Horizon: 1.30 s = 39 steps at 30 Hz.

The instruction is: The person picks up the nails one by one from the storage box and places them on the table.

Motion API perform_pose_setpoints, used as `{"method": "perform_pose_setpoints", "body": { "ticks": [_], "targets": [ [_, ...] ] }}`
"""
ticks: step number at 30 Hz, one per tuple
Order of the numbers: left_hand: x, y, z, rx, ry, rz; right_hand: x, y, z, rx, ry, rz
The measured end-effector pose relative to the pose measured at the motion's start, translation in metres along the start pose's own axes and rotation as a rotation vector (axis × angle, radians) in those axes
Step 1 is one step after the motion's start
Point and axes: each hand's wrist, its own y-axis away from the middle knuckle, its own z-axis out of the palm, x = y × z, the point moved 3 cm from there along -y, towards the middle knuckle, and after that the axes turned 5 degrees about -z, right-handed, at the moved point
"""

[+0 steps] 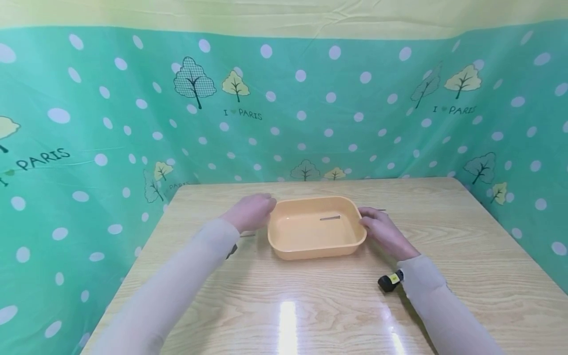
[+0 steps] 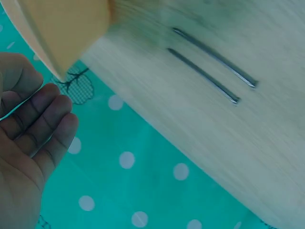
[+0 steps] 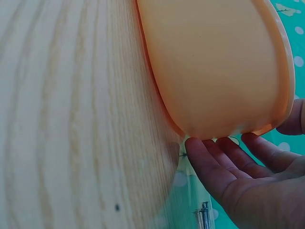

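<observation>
A pale orange plastic basin (image 1: 310,252) sits between my two hands on the wooden table, with one nail (image 1: 330,218) lying inside it. At its left end my left hand (image 1: 254,212) has curled fingers right at the rim, and its thumb lies close to the fingertips in the left wrist view. My right hand (image 1: 385,232) grips the opposite end: its fingertips (image 3: 198,148) press the outer wall and the thumb (image 3: 291,118) lies at the rim. Two nails (image 2: 214,56) lie side by side on the table near my left hand.
More nails (image 3: 205,217) lie beyond the right hand, close to the table's edge. A black wrist device (image 1: 390,281) hangs by the right sleeve. Green dotted cloth (image 1: 301,98) encloses the wooden table (image 1: 337,305) at the back and sides.
</observation>
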Motion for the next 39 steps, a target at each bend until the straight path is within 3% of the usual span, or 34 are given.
{"method": "perform_pose_setpoints", "body": {
  "ticks": [11,19,39],
  "targets": [
    [0.024,-0.023,-0.008,-0.020,-0.044,0.055,0.000,0.000,0.000,-0.003,-0.010,-0.001],
    [0.040,-0.037,-0.016,-0.054,0.000,0.052,0.000,0.001,0.000,-0.003,0.012,-0.005],
    [0.079,-0.070,-0.007,-0.112,0.019,0.082,-0.001,0.000,0.000,0.006,-0.033,-0.004]
  ]
}}
